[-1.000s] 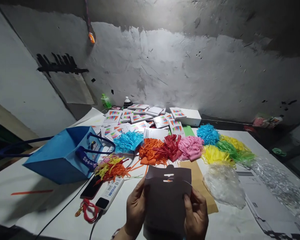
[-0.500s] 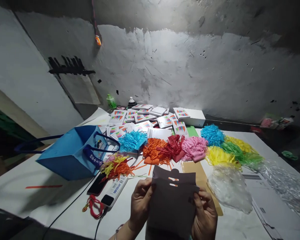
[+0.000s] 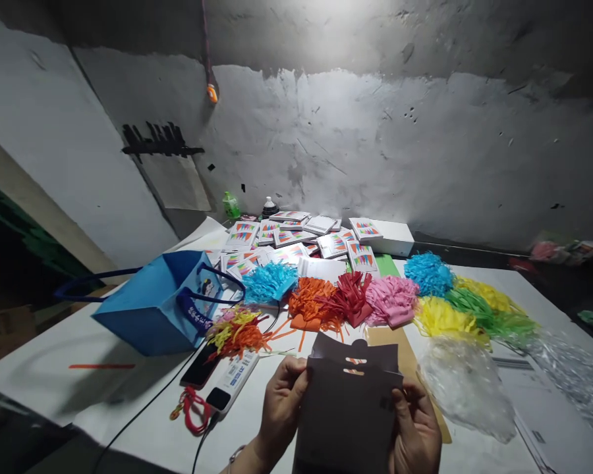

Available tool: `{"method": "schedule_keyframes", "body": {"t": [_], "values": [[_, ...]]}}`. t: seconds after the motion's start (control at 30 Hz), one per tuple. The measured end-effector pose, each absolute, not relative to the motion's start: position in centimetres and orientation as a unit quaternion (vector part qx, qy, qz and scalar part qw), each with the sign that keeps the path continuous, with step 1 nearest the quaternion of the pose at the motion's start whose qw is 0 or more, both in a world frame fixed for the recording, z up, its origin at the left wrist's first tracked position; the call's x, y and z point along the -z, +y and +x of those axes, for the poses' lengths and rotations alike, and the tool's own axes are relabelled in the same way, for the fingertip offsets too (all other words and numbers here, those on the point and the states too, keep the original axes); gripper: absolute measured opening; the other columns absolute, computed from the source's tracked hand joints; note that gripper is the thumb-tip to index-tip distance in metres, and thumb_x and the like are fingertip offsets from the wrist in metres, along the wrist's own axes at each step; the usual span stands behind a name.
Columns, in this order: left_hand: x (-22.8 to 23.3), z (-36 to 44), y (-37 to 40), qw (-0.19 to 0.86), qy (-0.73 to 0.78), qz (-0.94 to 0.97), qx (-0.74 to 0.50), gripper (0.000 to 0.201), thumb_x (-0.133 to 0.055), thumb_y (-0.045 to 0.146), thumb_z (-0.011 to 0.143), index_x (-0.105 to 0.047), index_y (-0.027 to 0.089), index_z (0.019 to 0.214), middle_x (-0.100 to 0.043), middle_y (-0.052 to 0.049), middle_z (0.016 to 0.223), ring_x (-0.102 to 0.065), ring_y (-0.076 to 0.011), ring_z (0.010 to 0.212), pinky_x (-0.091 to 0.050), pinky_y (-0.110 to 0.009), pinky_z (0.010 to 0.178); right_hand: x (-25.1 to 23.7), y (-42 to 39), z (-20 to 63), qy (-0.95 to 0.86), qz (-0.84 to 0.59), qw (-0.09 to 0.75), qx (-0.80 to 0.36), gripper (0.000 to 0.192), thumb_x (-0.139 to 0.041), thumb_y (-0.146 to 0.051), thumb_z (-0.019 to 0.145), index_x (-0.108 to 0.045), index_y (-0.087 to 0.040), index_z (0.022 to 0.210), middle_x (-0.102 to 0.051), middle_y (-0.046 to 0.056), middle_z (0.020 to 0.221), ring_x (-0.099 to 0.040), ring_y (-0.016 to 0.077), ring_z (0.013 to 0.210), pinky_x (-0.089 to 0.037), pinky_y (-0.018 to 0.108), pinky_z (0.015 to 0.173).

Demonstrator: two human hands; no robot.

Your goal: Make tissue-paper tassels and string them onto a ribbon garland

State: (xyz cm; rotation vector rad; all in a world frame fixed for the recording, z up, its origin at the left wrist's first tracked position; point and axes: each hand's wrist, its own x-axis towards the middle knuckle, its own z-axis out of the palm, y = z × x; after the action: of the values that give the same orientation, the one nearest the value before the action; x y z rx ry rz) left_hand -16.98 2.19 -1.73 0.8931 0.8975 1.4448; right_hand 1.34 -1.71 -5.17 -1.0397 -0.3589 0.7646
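Note:
Between my two hands, at the bottom middle of the head view, is a dark flat card sleeve (image 3: 346,415) with slots and a rounded tab along its upper end. My left hand (image 3: 282,401) pinches its left edge between thumb and fingers. On the opposite edge, my right hand (image 3: 416,421) grips it the same way. The sleeve's lower end runs out of the picture. Just beyond it lie bundles of paper strips: orange (image 3: 312,299), red (image 3: 352,296) and pink (image 3: 391,299). A tan sheet of card (image 3: 410,349) lies partly behind the sleeve.
A blue bag (image 3: 148,309) stands at the left, near a phone (image 3: 197,368), a white power bank (image 3: 234,382) and cables. Printed packets (image 3: 286,237) are piled at the back. To the right lie yellow strips (image 3: 447,319), a clear plastic bag (image 3: 469,388) and silver tinsel (image 3: 568,368).
The whole scene has shifted slightly right and down in the view. Both hands keep their hold on the dark sleeve, which looks much the same.

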Motion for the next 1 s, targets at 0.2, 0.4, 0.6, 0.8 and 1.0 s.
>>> {"method": "schedule_keyframes", "body": {"t": [0.2,0.4,0.6,0.8,1.0], "values": [[1.5,-17.3,2.4,0.537,0.417,0.385,-0.624,0.035,-0.079,0.043,0.069,-0.056,0.017,0.07,-0.064,-0.002,0.073,-0.058,-0.0136,0.063,-0.047,-0.02,0.054,3.0,-1.9,0.3,-0.148,-0.442,0.788,-0.402,0.036,-0.084,-0.039,0.06,-0.069,-0.022,0.088,-0.072,0.004,0.09,-0.069,0.0215,0.078,-0.057,0.035,0.069],[1.0,-16.9,2.3,0.531,0.425,0.384,-0.624,0.037,-0.081,0.045,0.065,-0.057,0.017,0.067,-0.062,0.0,0.068,-0.055,-0.012,0.058,-0.047,-0.02,0.053,2.4,-2.1,0.7,-0.19,-0.427,0.798,-0.381,0.023,-0.081,-0.036,0.066,-0.065,-0.022,0.075,-0.064,-0.002,0.087,-0.065,0.0149,0.078,-0.055,0.027,0.069],[0.6,-16.6,2.3,0.509,0.437,0.388,-0.632,0.04,-0.081,0.047,0.065,-0.055,0.017,0.065,-0.059,0.001,0.065,-0.051,-0.0104,0.055,-0.045,-0.018,0.049,2.1,-2.1,0.7,-0.211,-0.447,0.751,-0.439,0.034,-0.077,-0.046,0.07,-0.064,-0.023,0.091,-0.068,0.002,0.09,-0.065,0.0201,0.084,-0.054,0.032,0.074],[0.5,-16.7,2.2,0.494,0.426,0.409,-0.638,0.036,-0.079,0.044,0.07,-0.054,0.017,0.066,-0.055,0.003,0.064,-0.048,-0.0087,0.054,-0.042,-0.016,0.048,0.5,-2.3,0.6,-0.229,-0.367,0.758,-0.488,0.022,-0.071,-0.038,0.079,-0.058,-0.022,0.072,-0.059,-0.004,0.073,-0.058,0.013,0.067,-0.05,0.026,0.064],[0.4,-17.1,2.3,0.473,0.413,0.449,-0.635,0.035,-0.076,0.044,0.073,-0.055,0.017,0.065,-0.057,0.002,0.063,-0.049,-0.0095,0.054,-0.043,-0.016,0.049,0.7,-2.3,0.7,-0.264,-0.398,0.724,-0.497,0.022,-0.066,-0.042,0.084,-0.062,-0.021,0.079,-0.059,-0.002,0.073,-0.055,0.0126,0.065,-0.047,0.024,0.061]]}}
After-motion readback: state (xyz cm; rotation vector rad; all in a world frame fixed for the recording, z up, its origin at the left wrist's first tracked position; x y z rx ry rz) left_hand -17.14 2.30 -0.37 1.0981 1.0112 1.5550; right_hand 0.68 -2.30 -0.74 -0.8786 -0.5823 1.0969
